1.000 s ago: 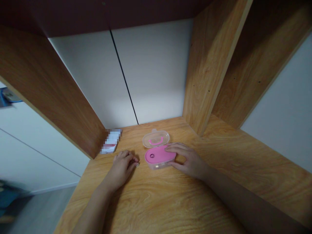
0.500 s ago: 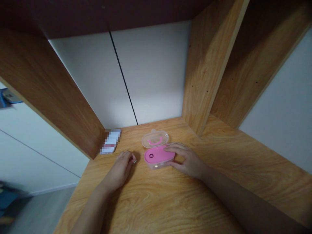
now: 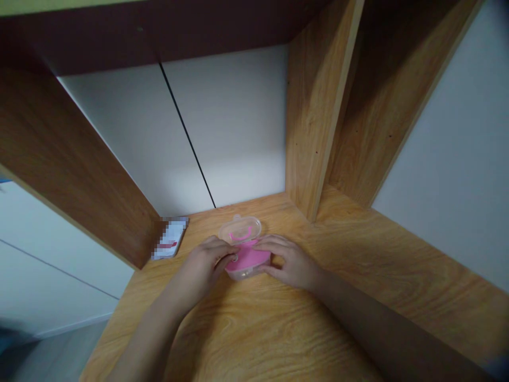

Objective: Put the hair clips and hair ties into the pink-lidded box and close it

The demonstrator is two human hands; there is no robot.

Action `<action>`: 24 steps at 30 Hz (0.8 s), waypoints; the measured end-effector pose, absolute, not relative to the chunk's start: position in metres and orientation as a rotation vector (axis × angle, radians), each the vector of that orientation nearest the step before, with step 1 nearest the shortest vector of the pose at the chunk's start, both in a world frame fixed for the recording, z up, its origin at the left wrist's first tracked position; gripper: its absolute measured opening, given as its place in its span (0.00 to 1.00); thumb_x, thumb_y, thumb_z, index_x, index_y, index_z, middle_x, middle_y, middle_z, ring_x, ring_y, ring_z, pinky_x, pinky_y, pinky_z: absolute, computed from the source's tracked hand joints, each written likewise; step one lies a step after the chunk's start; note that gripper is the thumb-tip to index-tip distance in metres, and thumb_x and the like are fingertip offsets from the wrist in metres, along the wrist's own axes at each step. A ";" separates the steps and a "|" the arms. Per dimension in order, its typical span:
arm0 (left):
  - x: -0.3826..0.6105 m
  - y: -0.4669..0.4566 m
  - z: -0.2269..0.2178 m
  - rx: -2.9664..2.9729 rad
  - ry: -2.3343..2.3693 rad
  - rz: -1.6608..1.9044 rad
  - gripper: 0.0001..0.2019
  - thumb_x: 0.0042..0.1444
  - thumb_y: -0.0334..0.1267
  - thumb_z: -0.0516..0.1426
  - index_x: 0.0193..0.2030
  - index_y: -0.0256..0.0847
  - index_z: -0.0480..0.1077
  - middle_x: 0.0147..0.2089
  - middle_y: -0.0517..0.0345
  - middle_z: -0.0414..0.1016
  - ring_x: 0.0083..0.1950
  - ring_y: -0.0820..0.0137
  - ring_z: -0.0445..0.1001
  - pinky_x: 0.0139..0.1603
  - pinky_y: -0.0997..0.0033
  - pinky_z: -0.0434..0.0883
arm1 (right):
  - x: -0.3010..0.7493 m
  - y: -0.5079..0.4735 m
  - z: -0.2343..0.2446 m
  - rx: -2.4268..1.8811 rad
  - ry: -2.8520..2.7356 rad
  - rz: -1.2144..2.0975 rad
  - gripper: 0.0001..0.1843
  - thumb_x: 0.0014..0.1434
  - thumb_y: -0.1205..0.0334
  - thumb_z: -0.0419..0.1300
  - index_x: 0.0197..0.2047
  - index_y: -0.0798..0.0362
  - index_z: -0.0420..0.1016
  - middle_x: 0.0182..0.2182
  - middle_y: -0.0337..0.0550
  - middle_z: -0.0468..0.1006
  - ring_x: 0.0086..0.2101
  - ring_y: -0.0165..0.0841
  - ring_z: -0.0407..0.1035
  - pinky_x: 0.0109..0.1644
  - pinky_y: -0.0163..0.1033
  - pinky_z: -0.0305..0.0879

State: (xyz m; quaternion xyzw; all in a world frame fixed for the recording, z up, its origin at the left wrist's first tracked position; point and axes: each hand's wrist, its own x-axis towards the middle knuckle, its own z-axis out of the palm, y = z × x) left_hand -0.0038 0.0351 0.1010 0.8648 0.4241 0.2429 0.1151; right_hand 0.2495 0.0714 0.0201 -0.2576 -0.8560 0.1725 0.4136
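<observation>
A small clear plastic box with a pink inner tray (image 3: pixel 250 258) stands on the wooden desktop. Its clear lid (image 3: pixel 254 225), with a pink handle, lies folded back behind it. My right hand (image 3: pixel 292 263) grips the box's right end, thumb on the front wall and fingers over the tray. My left hand (image 3: pixel 209 260) is over the left end, thumb and forefinger pinched at the tray. A tiny pale, ring-like thing (image 3: pixel 235 258) shows at those fingertips; its kind is too small to make out. The left fingers partly cover the tray.
A flat, partly blurred white item (image 3: pixel 170 239) with a red mark lies at the back left of the desktop (image 3: pixel 254 329). Wooden uprights (image 3: pixel 306 122) stand left and right, with a white back panel (image 3: pixel 242 116) between them and a dark shelf (image 3: pixel 159 32) overhead.
My left hand has moved right, from the desktop onto the tray's left end, carrying the tiny pale thing. My right hand keeps its grip. The view has shifted slightly.
</observation>
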 end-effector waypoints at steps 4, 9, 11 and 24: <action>0.013 0.047 0.105 2.619 1.233 0.529 0.09 0.65 0.32 0.56 0.36 0.42 0.78 0.38 0.55 0.80 0.43 0.67 0.74 0.47 0.68 0.68 | 0.250 0.070 0.022 -0.647 -2.142 0.454 0.23 0.58 0.60 0.68 0.57 0.46 0.74 0.53 0.46 0.79 0.55 0.41 0.70 0.61 0.49 0.67; 0.019 0.060 0.100 2.734 1.206 0.374 0.09 0.64 0.32 0.57 0.37 0.43 0.80 0.39 0.53 0.79 0.43 0.65 0.74 0.48 0.67 0.67 | 0.250 0.068 0.025 -0.644 -2.148 0.455 0.26 0.58 0.61 0.68 0.59 0.45 0.73 0.55 0.44 0.79 0.55 0.39 0.71 0.61 0.47 0.67; 0.018 0.062 0.100 2.730 1.241 0.378 0.10 0.64 0.32 0.57 0.38 0.44 0.80 0.38 0.54 0.79 0.42 0.65 0.74 0.47 0.67 0.67 | 0.251 0.067 0.027 -0.646 -2.146 0.456 0.26 0.58 0.61 0.68 0.60 0.45 0.73 0.55 0.43 0.79 0.55 0.38 0.71 0.61 0.46 0.66; -0.088 0.049 0.071 2.341 1.754 0.575 0.15 0.63 0.48 0.55 0.47 0.42 0.77 0.42 0.52 0.81 0.40 0.63 0.77 0.43 0.64 0.72 | 0.251 0.070 0.021 -0.656 -2.127 0.439 0.23 0.58 0.59 0.69 0.57 0.47 0.75 0.53 0.45 0.80 0.55 0.39 0.71 0.60 0.47 0.67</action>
